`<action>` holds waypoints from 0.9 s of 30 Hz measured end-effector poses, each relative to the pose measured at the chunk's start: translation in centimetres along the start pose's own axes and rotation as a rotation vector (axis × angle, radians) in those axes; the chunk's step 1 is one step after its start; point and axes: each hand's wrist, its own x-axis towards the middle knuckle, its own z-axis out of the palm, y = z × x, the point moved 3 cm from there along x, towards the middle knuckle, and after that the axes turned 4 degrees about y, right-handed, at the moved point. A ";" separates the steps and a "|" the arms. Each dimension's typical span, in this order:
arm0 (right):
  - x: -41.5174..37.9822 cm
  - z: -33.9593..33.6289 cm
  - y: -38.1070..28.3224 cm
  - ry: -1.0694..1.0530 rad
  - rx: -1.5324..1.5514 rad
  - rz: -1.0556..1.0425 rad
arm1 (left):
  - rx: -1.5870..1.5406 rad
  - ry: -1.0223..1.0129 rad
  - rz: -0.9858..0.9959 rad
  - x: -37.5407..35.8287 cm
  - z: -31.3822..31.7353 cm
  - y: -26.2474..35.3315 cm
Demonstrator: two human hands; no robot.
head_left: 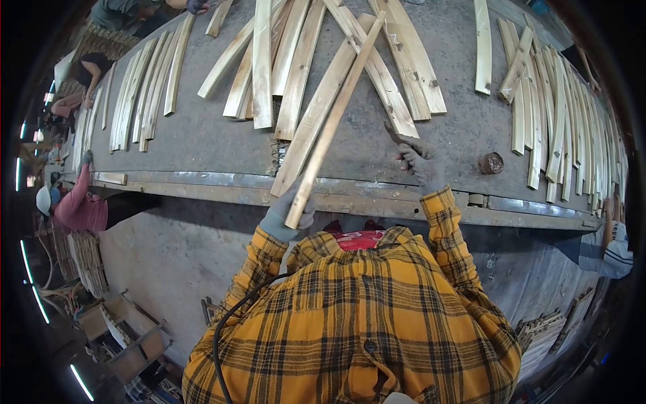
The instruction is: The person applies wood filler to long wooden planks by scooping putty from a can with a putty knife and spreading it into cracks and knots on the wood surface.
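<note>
My left hand [279, 217], in a grey glove, is closed around the near end of a narrow wooden strip [337, 121]. The strip slants away over the table edge, across a wider wooden board [315, 128]. My right hand [422, 168], also gloved, is closed on a dark, thin tool with a curved end [396, 135]; its exact kind cannot be made out. That tool lies close to the near end of another slanted board [393, 101]. Several more boards [262, 74] fan out beyond my hands. A small round tin [491, 163] stands right of my right hand.
The long grey table [222, 148] has a metal-edged front rim. Rows of wooden strips lie at the left [145, 87] and right [552, 114]. A person in a pink top and white helmet [74, 202] works at the left; another person [609, 246] is at the right edge.
</note>
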 end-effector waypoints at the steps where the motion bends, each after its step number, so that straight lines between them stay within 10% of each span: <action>1: -0.1 0.0 0.3 0.000 0.008 -0.008 | 0.014 -0.039 0.008 0.0 -0.5 0.0; 5: 0.4 1.0 1.0 -0.003 0.012 -0.033 | -0.175 -0.371 0.009 -0.3 -0.3 0.1; 9: 1.0 2.0 1.8 -0.013 0.046 -0.030 | 0.051 -0.162 0.073 -2.0 -0.4 0.7; 20: 2.0 6.7 1.8 0.107 0.163 0.006 | -0.352 -0.583 -0.080 -2.4 -0.7 0.1; 27: 2.1 10.1 2.8 0.132 0.217 0.019 | -0.203 -0.060 0.004 -2.5 -1.9 -1.6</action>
